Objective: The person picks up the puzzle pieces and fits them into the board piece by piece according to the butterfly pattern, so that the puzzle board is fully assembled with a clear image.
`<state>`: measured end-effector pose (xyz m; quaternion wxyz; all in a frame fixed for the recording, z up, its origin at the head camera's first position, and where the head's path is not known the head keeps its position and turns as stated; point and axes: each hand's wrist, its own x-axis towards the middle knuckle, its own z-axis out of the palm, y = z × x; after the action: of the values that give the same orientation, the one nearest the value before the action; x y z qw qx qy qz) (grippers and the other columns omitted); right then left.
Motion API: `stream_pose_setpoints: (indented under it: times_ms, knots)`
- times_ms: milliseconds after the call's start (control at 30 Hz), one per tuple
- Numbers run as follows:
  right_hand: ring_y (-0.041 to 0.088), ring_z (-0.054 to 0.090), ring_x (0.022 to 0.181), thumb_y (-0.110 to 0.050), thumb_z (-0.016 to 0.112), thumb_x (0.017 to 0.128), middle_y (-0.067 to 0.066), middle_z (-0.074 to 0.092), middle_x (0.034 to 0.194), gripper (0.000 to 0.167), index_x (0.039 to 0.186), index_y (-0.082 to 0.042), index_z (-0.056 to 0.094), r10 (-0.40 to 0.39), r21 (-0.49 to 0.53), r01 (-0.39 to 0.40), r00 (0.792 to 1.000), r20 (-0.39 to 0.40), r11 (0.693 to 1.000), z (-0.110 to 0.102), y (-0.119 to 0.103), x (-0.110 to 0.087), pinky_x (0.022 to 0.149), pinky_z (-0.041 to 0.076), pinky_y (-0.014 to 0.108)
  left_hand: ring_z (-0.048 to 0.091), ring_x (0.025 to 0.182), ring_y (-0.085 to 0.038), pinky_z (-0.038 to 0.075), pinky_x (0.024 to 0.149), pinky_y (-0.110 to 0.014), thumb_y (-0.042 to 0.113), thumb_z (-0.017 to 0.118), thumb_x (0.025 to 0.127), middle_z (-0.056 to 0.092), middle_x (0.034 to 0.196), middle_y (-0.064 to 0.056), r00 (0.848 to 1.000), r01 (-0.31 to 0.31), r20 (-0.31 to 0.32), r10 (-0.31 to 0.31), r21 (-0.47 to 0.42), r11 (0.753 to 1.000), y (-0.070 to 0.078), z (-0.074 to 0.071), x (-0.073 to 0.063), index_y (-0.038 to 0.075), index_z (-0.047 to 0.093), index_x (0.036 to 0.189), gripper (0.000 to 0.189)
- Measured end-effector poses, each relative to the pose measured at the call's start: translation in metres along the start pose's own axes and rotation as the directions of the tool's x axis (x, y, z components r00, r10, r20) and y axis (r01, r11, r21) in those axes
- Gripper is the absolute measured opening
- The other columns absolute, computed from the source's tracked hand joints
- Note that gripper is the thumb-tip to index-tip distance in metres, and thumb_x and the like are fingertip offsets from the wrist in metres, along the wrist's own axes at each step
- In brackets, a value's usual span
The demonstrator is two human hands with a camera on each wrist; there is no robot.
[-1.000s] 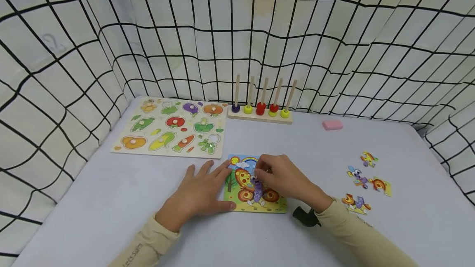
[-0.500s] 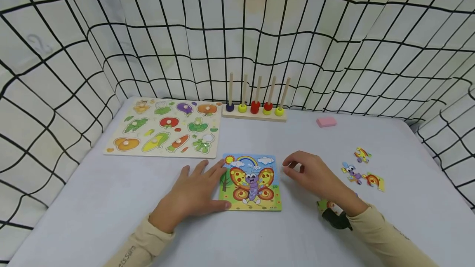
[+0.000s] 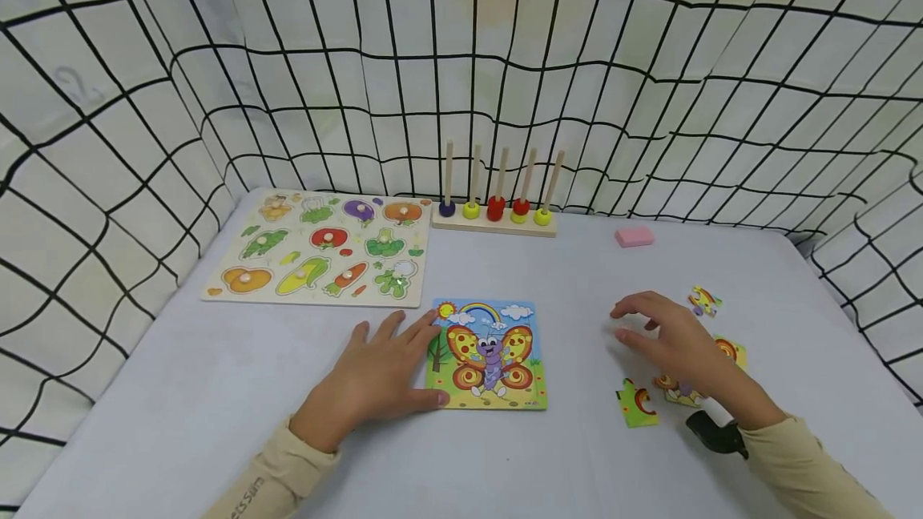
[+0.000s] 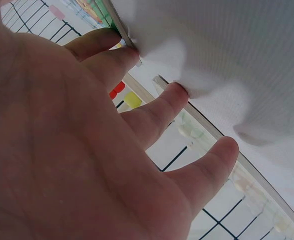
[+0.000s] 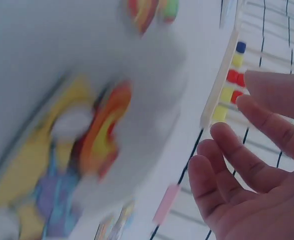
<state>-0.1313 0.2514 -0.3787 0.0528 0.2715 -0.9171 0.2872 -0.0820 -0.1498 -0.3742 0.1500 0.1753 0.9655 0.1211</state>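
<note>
A butterfly jigsaw board [image 3: 486, 355] lies on the white table, its picture filled in. My left hand [image 3: 380, 375] rests at the board's left edge, fingers spread and thumb at its lower left corner. To the right, my right hand [image 3: 681, 351] hovers over loose puzzle pieces, fingers loosely bent and nothing between them. A green puzzle piece [image 3: 638, 405] lies below that hand. Another piece [image 3: 681, 396] shows partly under the wrist, and an orange-ringed piece [image 3: 731, 351] is partly covered. Beyond the hand sits a small yellow piece [image 3: 704, 301]. In the right wrist view, the nearby pieces are blurred.
A wooden vegetable peg puzzle [image 3: 317, 251] lies at the back left. Beside it stands a bead stacker [image 3: 494, 219] with upright pegs. A pink block [image 3: 634, 237] sits at the back right. Black grid netting [image 3: 447, 54] encloses the table's back and sides.
My right hand has left the butterfly board and moved right, over the loose pieces. The green piece, hidden under the arm at first, is now uncovered. My left hand stays at the board's edge.
</note>
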Motion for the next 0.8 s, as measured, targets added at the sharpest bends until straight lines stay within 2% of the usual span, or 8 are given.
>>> stream_pose_setpoints:
  times_ms: [100,267,500,800]
  knots:
    - [0.032,0.065,0.114,-0.003,0.085,0.091,0.012,0.071,0.126,0.028,0.117,-0.008,0.075,0.005,-0.024,-0.005,1.0,0.001,1.0,-0.008,0.011,-0.005,0.081,0.06,0.042,0.027,0.156,-0.045,0.022,0.116,-0.08,0.061,0.081,0.088,0.032,0.174,-0.005,1.0,-0.002,-0.002,0.002,-0.002,1.0,0.0,0.0,0.0,0.01,0.046,0.162,0.097]
    - [0.039,0.059,0.124,-0.007,0.086,0.091,0.019,0.065,0.136,0.033,0.121,-0.008,0.074,0.059,-0.061,-0.057,0.998,0.024,0.997,-0.021,0.03,-0.017,0.085,0.058,0.05,0.027,0.156,-0.045,0.021,0.117,-0.08,0.06,0.082,0.089,0.033,0.174,-0.006,1.0,0.001,-0.002,-0.001,-0.01,1.0,0.0,0.0,-0.001,0.009,0.046,0.162,0.096]
    - [0.051,0.046,0.134,-0.005,0.086,0.09,0.026,0.056,0.144,0.033,0.121,-0.006,0.074,0.144,-0.041,-0.142,0.988,0.06,0.989,-0.035,0.052,-0.029,0.091,0.051,0.074,0.026,0.157,-0.045,0.02,0.117,-0.08,0.06,0.082,0.089,0.032,0.174,-0.005,1.0,0.005,0.009,-0.005,-0.017,1.0,0.001,0.0,-0.001,0.009,0.046,0.163,0.096]
    - [0.057,0.038,0.136,-0.006,0.088,0.088,0.03,0.049,0.149,0.028,0.112,-0.01,0.074,0.181,-0.066,-0.176,0.979,0.096,0.982,-0.043,0.071,-0.035,0.096,0.048,0.076,0.026,0.156,-0.045,0.02,0.117,-0.079,0.06,0.08,0.09,0.031,0.174,-0.006,1.0,0.0,0.013,0.0,-0.002,1.0,0.0,0.0,0.0,0.008,0.045,0.162,0.095]
